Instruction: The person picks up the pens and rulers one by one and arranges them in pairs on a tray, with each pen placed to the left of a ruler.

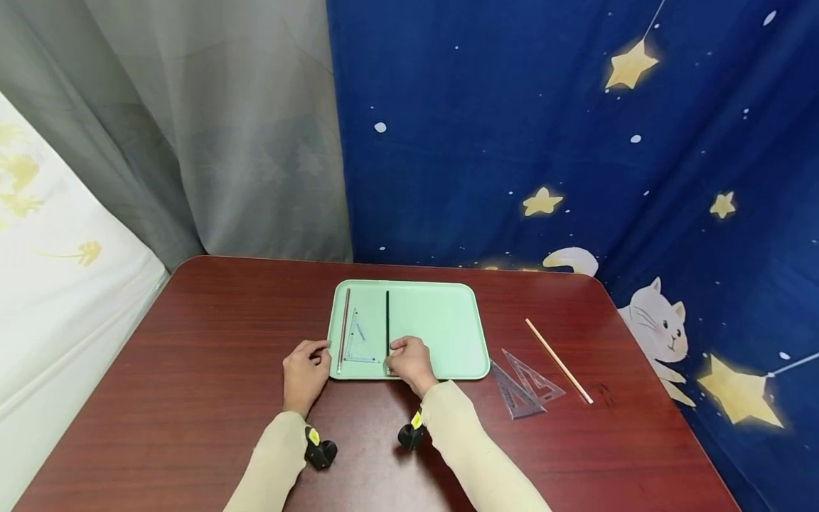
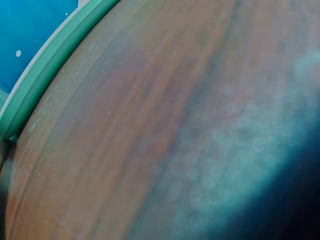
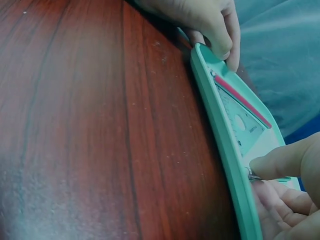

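A pale green tray (image 1: pixel 441 327) lies on the table; its rim (image 2: pixel 45 65) shows in the left wrist view. My left hand (image 1: pixel 306 373) pinches the tray at its near left corner, fingers over the rim in the right wrist view. With thumb and fingers, my right hand (image 1: pixel 411 361) pinches the near end of a black pencil (image 1: pixel 387 313) lying lengthwise in the tray. Left of that pencil are a clear set square (image 1: pixel 360 348) and a red pencil (image 1: pixel 343 327), side by side in the tray. The right hand's fingers partly hide the black pencil's near end.
To the tray's right, two clear set squares (image 1: pixel 514 396) lie overlapping on the brown table (image 1: pixel 211 355), one near the tray's corner. Beyond them a light wooden pencil (image 1: pixel 559 361) lies slanted. Curtains (image 1: pixel 448 142) hang behind the table's far edge.
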Available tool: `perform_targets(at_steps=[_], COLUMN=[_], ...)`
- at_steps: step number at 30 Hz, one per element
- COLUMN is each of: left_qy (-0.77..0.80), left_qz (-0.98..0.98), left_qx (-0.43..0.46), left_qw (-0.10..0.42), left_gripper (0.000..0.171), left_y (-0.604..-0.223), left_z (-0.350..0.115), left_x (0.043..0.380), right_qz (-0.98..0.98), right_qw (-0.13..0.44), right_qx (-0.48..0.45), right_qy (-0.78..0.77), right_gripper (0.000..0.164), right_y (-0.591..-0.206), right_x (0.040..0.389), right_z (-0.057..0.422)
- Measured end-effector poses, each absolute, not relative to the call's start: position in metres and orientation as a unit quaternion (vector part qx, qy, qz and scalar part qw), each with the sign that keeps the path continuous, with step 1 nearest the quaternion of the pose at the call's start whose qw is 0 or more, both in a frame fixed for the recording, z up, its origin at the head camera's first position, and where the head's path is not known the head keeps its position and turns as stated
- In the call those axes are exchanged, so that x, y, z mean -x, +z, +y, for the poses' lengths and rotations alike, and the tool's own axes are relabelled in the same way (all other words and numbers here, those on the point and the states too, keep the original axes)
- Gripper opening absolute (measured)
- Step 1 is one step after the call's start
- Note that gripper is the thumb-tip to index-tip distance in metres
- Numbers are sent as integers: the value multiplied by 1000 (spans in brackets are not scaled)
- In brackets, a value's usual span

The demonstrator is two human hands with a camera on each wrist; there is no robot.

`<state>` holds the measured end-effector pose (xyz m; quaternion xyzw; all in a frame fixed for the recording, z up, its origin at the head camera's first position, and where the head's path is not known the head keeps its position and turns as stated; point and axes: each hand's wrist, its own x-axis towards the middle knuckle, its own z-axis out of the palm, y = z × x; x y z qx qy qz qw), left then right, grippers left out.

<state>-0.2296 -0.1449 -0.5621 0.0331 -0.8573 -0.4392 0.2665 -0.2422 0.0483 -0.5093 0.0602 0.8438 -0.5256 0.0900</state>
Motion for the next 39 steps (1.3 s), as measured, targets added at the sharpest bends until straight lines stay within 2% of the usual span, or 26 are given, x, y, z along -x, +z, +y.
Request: perform_targets(at_steps=[13,25,39], left_qy=[-445,-442,-443], left_qz=[-859,-857,-857], left_qx=[-31,-25,-29], left_qw=[252,264,260], left_gripper=[20,20,21], left_y=[-561,-561,-560], left_z=[-144,-145,-145], left_x=[228,229,227], right_qz=[857,830,812], right_qw=[59,110,107], right_qx=[-46,-69,-93], right_qy=[-511,-542,-567], right_gripper=[22,18,20], right_y=[-507,-503,-498], right_x=[237,241,241], right_z=[49,55,77])
